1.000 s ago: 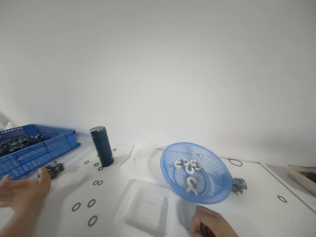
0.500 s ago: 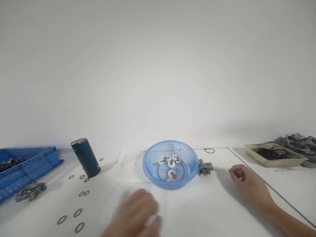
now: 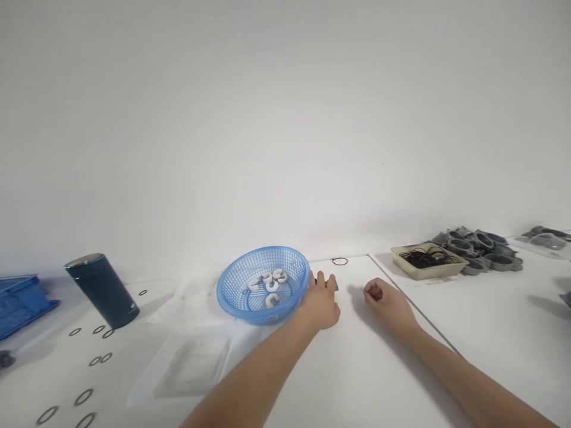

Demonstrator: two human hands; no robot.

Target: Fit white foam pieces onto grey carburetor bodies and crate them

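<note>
My left hand reaches past the blue plastic basket, its fingers curled over a small grey metal part that is mostly hidden beneath them. Inside the basket lie several white C-shaped pieces. To the right, my right hand hovers just above the white table with thumb and forefinger pinched together. A tiny pale tip shows at the pinch, too small to name.
A dark teal flask stands at left, among several black rings. A blue crate is at the left edge. On the right sit a cream tray of black rings and grey metal castings. One larger ring lies near the wall.
My left hand has moved from the front of the basket up and right to the grey metal part. The view has turned right; my right hand stays pinched.
</note>
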